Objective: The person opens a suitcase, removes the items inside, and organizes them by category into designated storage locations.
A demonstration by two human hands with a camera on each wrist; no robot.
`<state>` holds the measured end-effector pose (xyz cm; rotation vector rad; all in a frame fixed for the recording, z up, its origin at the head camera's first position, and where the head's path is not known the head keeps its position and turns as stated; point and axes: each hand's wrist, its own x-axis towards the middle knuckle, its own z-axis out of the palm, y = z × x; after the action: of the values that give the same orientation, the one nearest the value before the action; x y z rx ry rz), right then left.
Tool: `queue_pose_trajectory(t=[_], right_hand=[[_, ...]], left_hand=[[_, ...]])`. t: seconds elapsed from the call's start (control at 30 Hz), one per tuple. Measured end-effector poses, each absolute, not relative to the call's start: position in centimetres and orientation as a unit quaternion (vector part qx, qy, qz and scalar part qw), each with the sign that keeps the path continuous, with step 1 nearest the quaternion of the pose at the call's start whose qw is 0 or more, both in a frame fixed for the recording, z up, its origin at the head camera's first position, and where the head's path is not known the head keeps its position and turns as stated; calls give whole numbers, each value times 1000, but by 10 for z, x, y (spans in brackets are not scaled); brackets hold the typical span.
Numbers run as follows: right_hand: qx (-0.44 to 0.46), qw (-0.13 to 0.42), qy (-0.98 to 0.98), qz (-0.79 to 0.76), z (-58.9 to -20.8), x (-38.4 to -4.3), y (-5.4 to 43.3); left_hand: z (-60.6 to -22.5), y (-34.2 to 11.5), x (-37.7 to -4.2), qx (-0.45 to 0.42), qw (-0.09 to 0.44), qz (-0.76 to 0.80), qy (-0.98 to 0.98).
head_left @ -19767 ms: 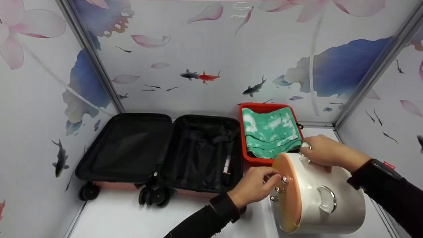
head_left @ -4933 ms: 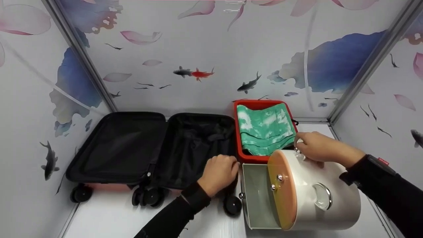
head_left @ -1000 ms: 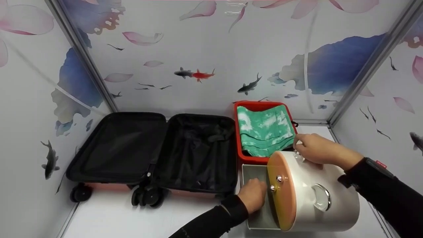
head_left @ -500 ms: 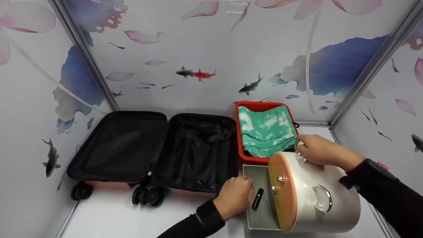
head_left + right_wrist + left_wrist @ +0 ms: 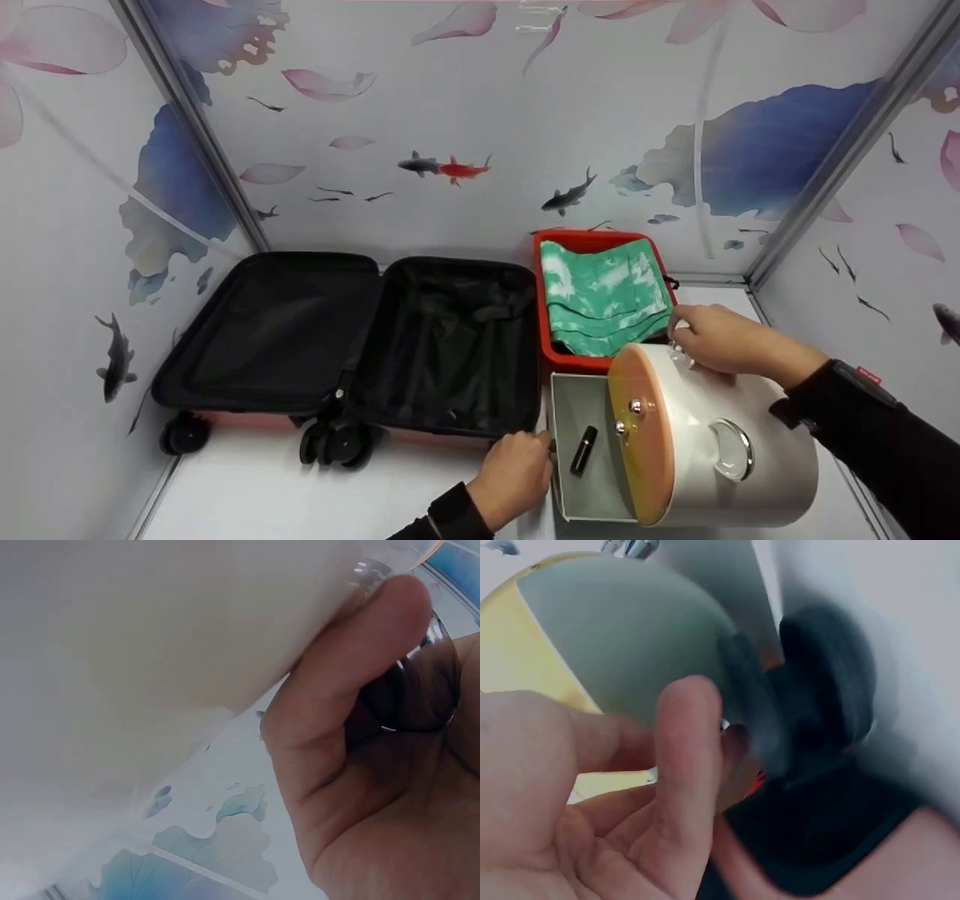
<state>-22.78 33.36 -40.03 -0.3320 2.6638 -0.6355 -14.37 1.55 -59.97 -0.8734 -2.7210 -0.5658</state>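
A white storage box [image 5: 742, 435] with an orange and yellow front has its lower drawer [image 5: 592, 397] pulled out to the left. Inside the drawer lies a black lipstick-like tube [image 5: 584, 450]. My left hand [image 5: 514, 474] is at the drawer's front, its thumb and fingers around the small knob [image 5: 724, 724], which is mostly hidden. On top of the box, my right hand [image 5: 716, 337] grips the clear, metal-trimmed carrying handle [image 5: 420, 697]. Two silver knobs [image 5: 636, 406] show on the front above the drawer.
An open suitcase [image 5: 450, 345] with black lining and dark wheels [image 5: 349, 446] lies left of the box. Behind the box, a red bin [image 5: 544, 330] holds a folded green-and-white cloth [image 5: 604, 292]. Printed panels [image 5: 480, 97] stand at the back and sides.
My left hand came out of the drawer, leaving the black tube inside, and moved left and down to the drawer's front knob. My right hand stayed on the handle.
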Motion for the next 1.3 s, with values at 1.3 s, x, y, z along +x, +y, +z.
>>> queue_pose_trajectory(t=[1.3], right_hand=[[-120, 196, 947, -225, -396, -226, 333]], left_hand=[[-620, 65, -143, -313, 159, -187, -917]])
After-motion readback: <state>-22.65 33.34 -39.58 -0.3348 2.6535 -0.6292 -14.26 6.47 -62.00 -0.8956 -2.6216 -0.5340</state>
